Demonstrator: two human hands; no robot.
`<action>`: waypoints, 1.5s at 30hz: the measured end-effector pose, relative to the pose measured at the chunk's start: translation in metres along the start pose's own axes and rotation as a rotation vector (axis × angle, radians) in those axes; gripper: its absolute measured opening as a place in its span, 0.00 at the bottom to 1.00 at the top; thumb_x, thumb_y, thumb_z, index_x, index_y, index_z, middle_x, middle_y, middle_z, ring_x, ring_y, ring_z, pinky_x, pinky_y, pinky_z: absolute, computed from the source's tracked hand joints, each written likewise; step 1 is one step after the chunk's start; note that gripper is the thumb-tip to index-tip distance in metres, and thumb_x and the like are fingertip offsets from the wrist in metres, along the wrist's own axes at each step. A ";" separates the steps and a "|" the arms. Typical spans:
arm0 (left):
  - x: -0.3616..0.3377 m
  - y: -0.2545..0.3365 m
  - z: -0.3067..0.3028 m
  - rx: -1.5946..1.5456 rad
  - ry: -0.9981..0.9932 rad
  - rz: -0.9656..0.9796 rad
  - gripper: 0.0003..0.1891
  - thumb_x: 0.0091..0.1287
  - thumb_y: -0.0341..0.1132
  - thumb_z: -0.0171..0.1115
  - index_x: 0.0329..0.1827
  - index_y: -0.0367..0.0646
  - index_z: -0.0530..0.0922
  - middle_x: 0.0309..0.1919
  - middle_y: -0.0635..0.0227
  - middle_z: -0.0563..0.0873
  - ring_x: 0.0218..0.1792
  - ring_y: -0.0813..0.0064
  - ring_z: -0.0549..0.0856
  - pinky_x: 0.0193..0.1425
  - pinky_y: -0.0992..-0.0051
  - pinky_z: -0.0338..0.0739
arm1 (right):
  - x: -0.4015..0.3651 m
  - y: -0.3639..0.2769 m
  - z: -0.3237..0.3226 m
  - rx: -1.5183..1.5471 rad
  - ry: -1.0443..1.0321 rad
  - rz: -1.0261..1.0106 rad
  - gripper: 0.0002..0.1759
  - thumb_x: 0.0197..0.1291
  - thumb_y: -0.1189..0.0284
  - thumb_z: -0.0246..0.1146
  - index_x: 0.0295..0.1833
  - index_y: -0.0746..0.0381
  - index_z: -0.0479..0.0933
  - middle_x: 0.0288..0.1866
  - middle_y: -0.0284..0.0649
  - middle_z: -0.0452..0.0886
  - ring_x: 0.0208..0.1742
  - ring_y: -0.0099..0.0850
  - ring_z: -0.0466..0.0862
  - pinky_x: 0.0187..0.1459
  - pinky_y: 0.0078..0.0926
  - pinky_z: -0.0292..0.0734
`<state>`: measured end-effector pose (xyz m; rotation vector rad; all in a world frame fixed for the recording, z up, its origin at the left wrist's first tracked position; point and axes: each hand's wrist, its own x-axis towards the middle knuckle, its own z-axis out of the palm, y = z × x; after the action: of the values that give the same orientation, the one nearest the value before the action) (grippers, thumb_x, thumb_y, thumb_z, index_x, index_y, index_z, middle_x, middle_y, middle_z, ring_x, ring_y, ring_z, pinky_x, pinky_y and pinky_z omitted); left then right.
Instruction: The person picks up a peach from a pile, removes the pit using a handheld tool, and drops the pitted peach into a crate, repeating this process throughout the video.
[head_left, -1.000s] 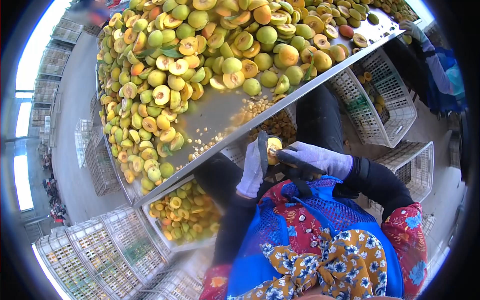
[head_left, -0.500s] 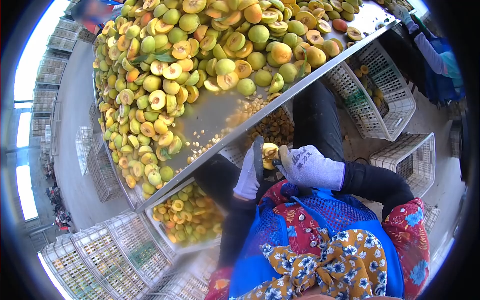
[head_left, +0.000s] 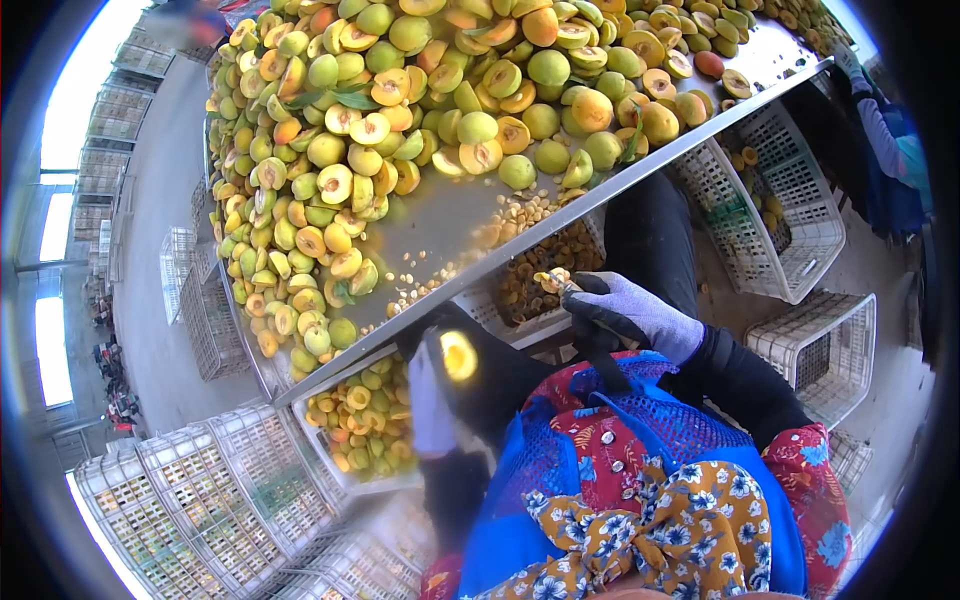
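Many fruits [head_left: 365, 415] inside a crate [head_left: 385, 486]

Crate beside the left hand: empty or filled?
Filled, at least partly: fruit heaped inside the crate, beside the left hand; depth can't be told.

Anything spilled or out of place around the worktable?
Slightly: loose pale pits lie scattered on the metal table along its near edge, not gathered up. It looks untidy, though probably just debris from the cut fruit. Nothing else clearly stands out.

No legible text or labels
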<state>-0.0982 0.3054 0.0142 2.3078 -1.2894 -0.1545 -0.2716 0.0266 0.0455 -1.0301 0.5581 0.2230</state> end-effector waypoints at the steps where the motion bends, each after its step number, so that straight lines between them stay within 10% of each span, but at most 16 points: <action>1: -0.006 -0.007 -0.014 0.059 -0.032 -0.385 0.30 0.66 0.35 0.64 0.70 0.35 0.67 0.59 0.45 0.78 0.56 0.47 0.81 0.63 0.58 0.75 | -0.003 -0.005 0.001 0.084 -0.027 0.019 0.16 0.71 0.57 0.61 0.43 0.60 0.73 0.25 0.32 0.78 0.18 0.14 0.71 0.20 0.14 0.63; 2: -0.009 -0.007 -0.026 0.118 -0.067 -0.772 0.29 0.68 0.40 0.64 0.69 0.34 0.69 0.56 0.44 0.80 0.55 0.45 0.81 0.61 0.56 0.76 | -0.003 -0.008 0.002 0.140 -0.031 0.029 0.16 0.71 0.57 0.61 0.44 0.61 0.73 0.26 0.32 0.78 0.18 0.14 0.71 0.20 0.14 0.63; 5: -0.004 0.022 -0.043 0.574 -0.017 -0.915 0.27 0.70 0.41 0.62 0.67 0.35 0.72 0.56 0.45 0.82 0.58 0.48 0.81 0.62 0.59 0.76 | 0.003 -0.006 0.000 0.271 -0.050 0.076 0.19 0.72 0.56 0.59 0.47 0.63 0.76 0.26 0.34 0.80 0.18 0.13 0.72 0.19 0.14 0.63; 8: 0.025 0.033 -0.027 -0.127 0.078 -0.464 0.19 0.72 0.29 0.54 0.65 0.37 0.76 0.46 0.60 0.86 0.46 0.67 0.86 0.49 0.73 0.80 | 0.011 -0.003 -0.007 0.160 -0.145 0.104 0.25 0.71 0.48 0.57 0.45 0.62 0.80 0.25 0.32 0.81 0.17 0.16 0.74 0.19 0.16 0.66; 15: 0.100 0.090 0.037 -0.818 -0.197 -0.344 0.17 0.66 0.25 0.63 0.59 0.37 0.79 0.45 0.64 0.87 0.42 0.76 0.87 0.45 0.78 0.80 | 0.013 0.007 -0.009 -0.095 -0.081 -0.043 0.25 0.72 0.49 0.56 0.46 0.63 0.78 0.27 0.32 0.78 0.20 0.18 0.76 0.21 0.19 0.70; 18: 0.096 0.092 0.053 -0.403 -0.079 -0.142 0.15 0.63 0.24 0.66 0.52 0.36 0.80 0.43 0.59 0.88 0.41 0.70 0.88 0.45 0.74 0.81 | 0.016 0.017 -0.011 -0.121 -0.071 -0.007 0.24 0.73 0.50 0.54 0.47 0.62 0.77 0.27 0.31 0.77 0.20 0.18 0.75 0.22 0.18 0.70; 19: 0.094 0.097 0.052 -0.295 -0.111 -0.144 0.13 0.63 0.28 0.67 0.50 0.40 0.79 0.42 0.55 0.85 0.43 0.55 0.86 0.46 0.64 0.80 | 0.017 0.013 -0.008 -0.104 -0.092 0.009 0.24 0.73 0.49 0.54 0.46 0.62 0.77 0.27 0.31 0.77 0.20 0.18 0.75 0.21 0.18 0.70; 26: 0.109 0.094 0.033 -0.631 -0.175 -0.342 0.22 0.65 0.25 0.62 0.64 0.34 0.74 0.48 0.53 0.87 0.44 0.64 0.88 0.51 0.70 0.81 | 0.026 0.012 -0.022 0.019 0.012 -0.062 0.24 0.71 0.50 0.57 0.41 0.63 0.76 0.24 0.31 0.76 0.18 0.18 0.74 0.20 0.19 0.70; 29: 0.150 0.069 0.044 -0.013 0.109 -0.038 0.20 0.67 0.31 0.62 0.62 0.36 0.75 0.46 0.52 0.86 0.45 0.56 0.87 0.52 0.63 0.80 | 0.018 0.003 -0.026 0.074 0.005 -0.034 0.25 0.72 0.50 0.57 0.38 0.63 0.75 0.24 0.33 0.77 0.22 0.19 0.77 0.23 0.19 0.72; 36: 0.266 0.064 0.080 0.259 -0.260 0.244 0.28 0.64 0.41 0.66 0.66 0.40 0.72 0.61 0.44 0.75 0.58 0.48 0.80 0.63 0.56 0.74 | 0.006 0.006 -0.023 -0.186 0.050 -0.211 0.23 0.74 0.53 0.55 0.39 0.63 0.74 0.27 0.29 0.73 0.27 0.16 0.71 0.30 0.20 0.69; 37: 0.268 0.055 0.078 0.185 -0.246 0.297 0.28 0.65 0.42 0.65 0.66 0.40 0.71 0.57 0.47 0.79 0.49 0.57 0.86 0.50 0.63 0.82 | 0.000 0.000 -0.018 -0.134 0.126 -0.099 0.23 0.75 0.54 0.54 0.39 0.64 0.73 0.26 0.28 0.72 0.27 0.17 0.71 0.29 0.22 0.69; 40: 0.251 0.056 0.053 -0.831 -0.516 -0.385 0.26 0.68 0.45 0.62 0.65 0.40 0.72 0.50 0.55 0.83 0.37 0.71 0.87 0.32 0.75 0.81 | -0.011 -0.018 -0.016 -0.397 0.266 -0.208 0.19 0.75 0.58 0.55 0.42 0.66 0.72 0.24 0.36 0.74 0.23 0.28 0.75 0.28 0.27 0.70; 44: 0.189 0.080 0.039 -1.453 -0.274 -0.775 0.25 0.71 0.56 0.49 0.52 0.43 0.77 0.28 0.66 0.83 0.20 0.75 0.79 0.19 0.78 0.70 | -0.006 -0.026 -0.001 -0.719 0.310 -0.477 0.15 0.73 0.63 0.56 0.44 0.66 0.69 0.25 0.51 0.79 0.29 0.48 0.84 0.30 0.43 0.76; 45: 0.179 0.084 0.038 -1.307 -0.285 -0.570 0.26 0.71 0.58 0.49 0.52 0.43 0.77 0.30 0.65 0.83 0.21 0.75 0.79 0.20 0.79 0.71 | -0.005 -0.028 0.004 -0.811 0.327 -0.505 0.15 0.72 0.63 0.56 0.45 0.67 0.68 0.25 0.51 0.80 0.30 0.51 0.84 0.29 0.44 0.76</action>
<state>-0.0772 0.1079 0.0446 1.3872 -0.3015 -1.1499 -0.2626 0.0165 0.0705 -1.9806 0.4837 -0.1967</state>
